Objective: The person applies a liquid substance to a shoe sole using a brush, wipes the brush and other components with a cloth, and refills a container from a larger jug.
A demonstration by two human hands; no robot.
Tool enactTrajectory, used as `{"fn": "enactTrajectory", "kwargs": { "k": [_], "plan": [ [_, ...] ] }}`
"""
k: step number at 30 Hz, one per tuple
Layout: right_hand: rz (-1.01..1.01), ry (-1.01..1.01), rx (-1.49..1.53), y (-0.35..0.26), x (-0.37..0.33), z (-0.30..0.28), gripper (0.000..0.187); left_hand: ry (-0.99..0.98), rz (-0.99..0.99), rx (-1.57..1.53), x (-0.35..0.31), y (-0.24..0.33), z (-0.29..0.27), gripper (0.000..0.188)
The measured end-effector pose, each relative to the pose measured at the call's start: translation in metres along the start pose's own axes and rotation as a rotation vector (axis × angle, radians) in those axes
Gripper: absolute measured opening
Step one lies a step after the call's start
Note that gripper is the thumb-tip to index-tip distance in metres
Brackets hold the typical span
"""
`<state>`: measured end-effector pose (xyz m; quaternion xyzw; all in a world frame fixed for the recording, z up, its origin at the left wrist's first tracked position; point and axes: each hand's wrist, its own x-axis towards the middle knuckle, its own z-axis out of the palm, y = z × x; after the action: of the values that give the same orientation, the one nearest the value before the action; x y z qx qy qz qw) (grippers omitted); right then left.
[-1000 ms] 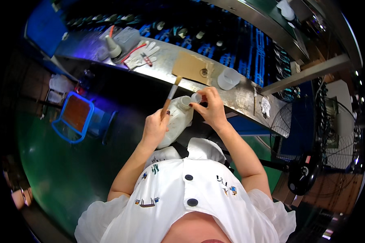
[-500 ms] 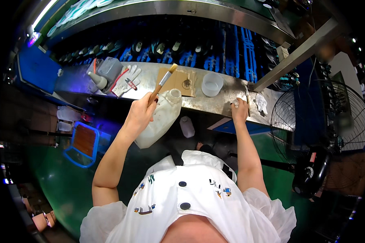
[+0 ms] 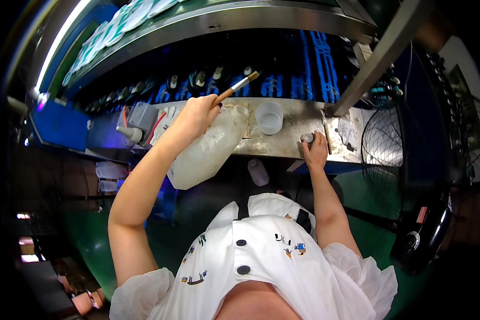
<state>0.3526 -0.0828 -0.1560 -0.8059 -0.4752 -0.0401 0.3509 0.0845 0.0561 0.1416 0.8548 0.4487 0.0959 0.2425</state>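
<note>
My left hand [image 3: 198,116] is closed on a wooden-handled paintbrush [image 3: 238,87], bristles pointing up and right. The same hand also grips a large translucent plastic jug [image 3: 204,154], which hangs tilted past the bench's front edge with its neck toward the upper right. Its handle is hidden under my hand. My right hand [image 3: 317,151] rests at the bench edge with fingers round a small round whitish cap [image 3: 307,138]. Between the hands stands a clear plastic tub [image 3: 269,118] on the metal bench [image 3: 288,143].
Left on the bench sit a grey container [image 3: 144,116], a nozzle bottle [image 3: 129,133] and a glove [image 3: 165,120]. A crumpled white cloth [image 3: 346,133] lies right, by a wire-caged fan [image 3: 384,136]. Shoes stand on blue racks [image 3: 272,85] behind. Below is another bottle [image 3: 258,172].
My left hand has moved right and up with the brush and jug, and the brush now slants further right. My right hand stays near the same spot with the cap. The view has shifted.
</note>
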Motion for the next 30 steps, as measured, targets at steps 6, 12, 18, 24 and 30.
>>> {"fn": "enactTrajectory", "kwargs": {
  "k": [6,12,18,24,30],
  "plan": [
    [0.023,0.016,0.019,-0.004,0.001,0.000,0.050,-0.167,0.000,0.215,0.043,0.015,0.019,0.020],
    [0.028,0.025,0.008,-0.003,0.000,-0.001,0.051,-0.292,0.001,0.287,0.073,0.030,0.026,0.022],
    [0.025,-0.003,0.000,-0.005,0.001,-0.005,0.055,-0.365,-0.011,0.305,0.088,0.036,0.032,0.022],
    [0.017,0.015,0.004,-0.007,0.003,-0.005,0.055,-0.449,-0.042,0.362,0.101,0.050,0.039,0.024],
    [0.026,0.012,0.006,-0.005,0.003,-0.006,0.056,-0.529,-0.030,0.447,0.113,0.062,0.049,0.024]
  ]
}}
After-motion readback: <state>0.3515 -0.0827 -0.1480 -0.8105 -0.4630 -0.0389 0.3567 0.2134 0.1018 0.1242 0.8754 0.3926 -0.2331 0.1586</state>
